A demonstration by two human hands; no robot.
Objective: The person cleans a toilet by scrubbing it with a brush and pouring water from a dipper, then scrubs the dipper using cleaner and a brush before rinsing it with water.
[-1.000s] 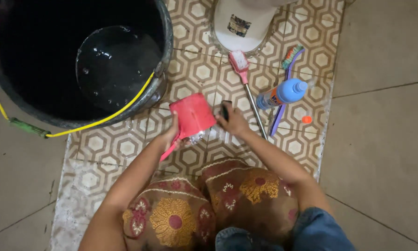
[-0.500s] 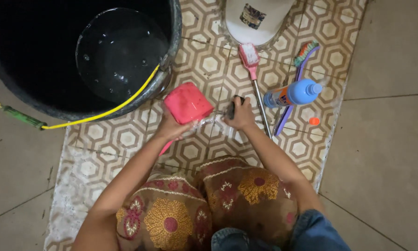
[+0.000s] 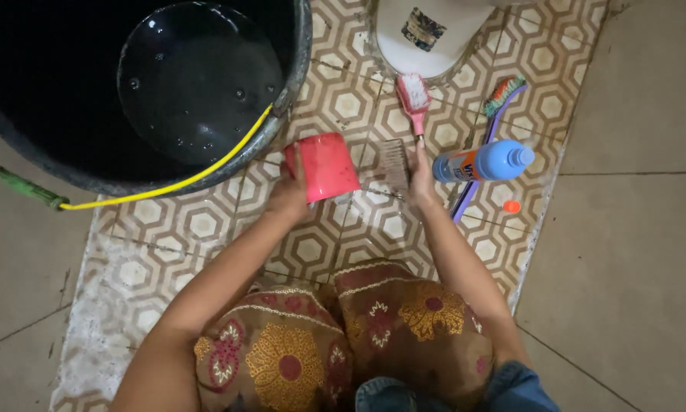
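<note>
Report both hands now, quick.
Left hand: closed around the red cup.
Right hand: holding a comb upright on the patterned floor.

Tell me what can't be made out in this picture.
Head view only:
- Inside of the red cup: it is tipped, and the left hand covers part of it.
- The comb: partly behind the right hand.
- The black tub: cut off by the frame edge.
- The white container: top cropped.

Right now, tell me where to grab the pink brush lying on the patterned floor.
Grip the pink brush by its thin handle, coming from the right hand's side. The bristled head points away toward the white container, and the handle end lies nearest that hand.
</note>
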